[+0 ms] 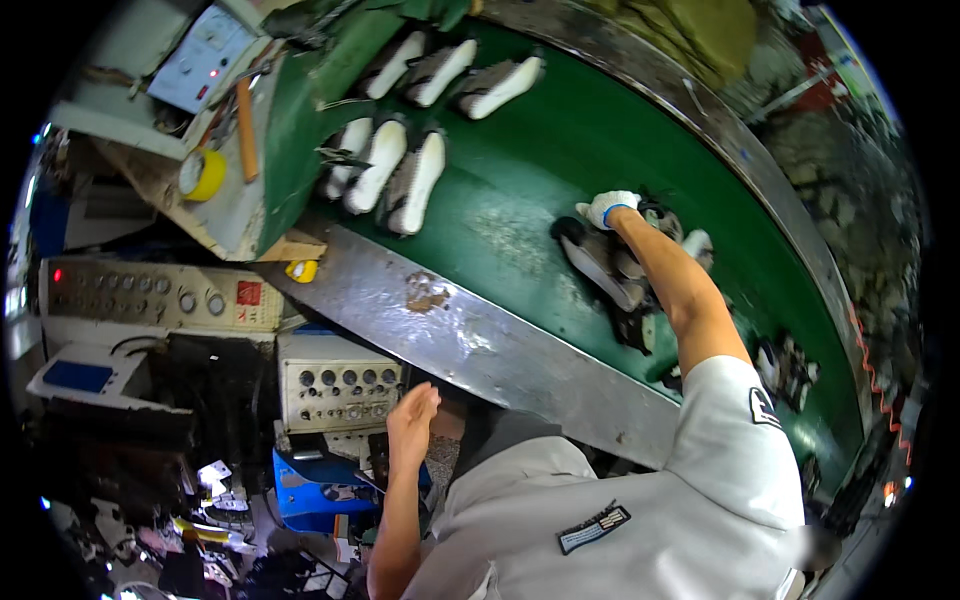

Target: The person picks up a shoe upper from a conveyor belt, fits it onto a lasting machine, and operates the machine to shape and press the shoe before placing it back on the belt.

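My right hand (609, 208), in a white glove with a blue cuff, reaches far over the green conveyor belt (500, 250). It is at the upper edge of a cluster of shoes, next to a grey shoe with a pale sole (597, 265). The glove looks rounded; its fingertips are hidden, so a grip cannot be made out. A dark shoe (633, 328) lies below in the same cluster. Bare and apart from the belt, my left hand (412, 415) hangs near a knobbed control panel (340, 393). Its fingers are stretched out, with nothing seen in them.
Two rows of shoes, among them a white-soled shoe (417, 180), lie at the belt's far left. A metal ledge (450, 325) edges the near side. The left bench holds yellow tape (203, 174) and a wooden-handled tool (246, 130). More shoes (788, 370) lie right.
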`<control>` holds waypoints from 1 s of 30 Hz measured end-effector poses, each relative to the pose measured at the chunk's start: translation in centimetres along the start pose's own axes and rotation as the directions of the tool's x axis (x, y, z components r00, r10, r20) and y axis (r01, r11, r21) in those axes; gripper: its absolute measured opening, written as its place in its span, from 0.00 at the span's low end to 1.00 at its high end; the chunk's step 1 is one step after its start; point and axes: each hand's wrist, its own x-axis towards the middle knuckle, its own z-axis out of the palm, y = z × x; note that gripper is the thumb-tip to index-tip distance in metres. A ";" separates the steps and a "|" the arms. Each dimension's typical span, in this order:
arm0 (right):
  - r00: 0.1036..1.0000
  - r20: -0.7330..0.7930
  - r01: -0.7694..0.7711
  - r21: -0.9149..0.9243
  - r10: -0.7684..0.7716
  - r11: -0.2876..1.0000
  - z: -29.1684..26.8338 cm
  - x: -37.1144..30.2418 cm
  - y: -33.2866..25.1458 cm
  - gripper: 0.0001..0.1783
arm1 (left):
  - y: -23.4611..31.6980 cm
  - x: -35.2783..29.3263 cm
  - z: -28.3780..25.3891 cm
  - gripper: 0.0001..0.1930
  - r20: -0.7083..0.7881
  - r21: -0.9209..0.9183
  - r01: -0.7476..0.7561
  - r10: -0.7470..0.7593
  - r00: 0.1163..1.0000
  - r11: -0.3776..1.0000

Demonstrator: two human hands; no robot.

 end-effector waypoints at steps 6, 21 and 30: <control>0.999 -0.031 0.050 0.718 -0.041 0.694 -4.2 5.1 -23.2 0.62 | -5.6 -5.1 -3.5 0.17 -0.217 -0.138 0.047 -0.076 0.973 0.989; 0.629 -0.171 -0.585 0.539 -0.759 -0.606 0.5 -23.6 -28.5 0.39 | -5.4 -10.8 -12.7 0.16 -0.545 -0.130 -0.244 0.136 0.828 0.961; 0.361 -0.093 -0.337 0.915 -0.928 -0.223 -2.2 -41.7 -42.6 0.28 | -2.4 -12.8 -25.2 0.22 -0.427 -0.539 -0.450 0.229 0.875 0.712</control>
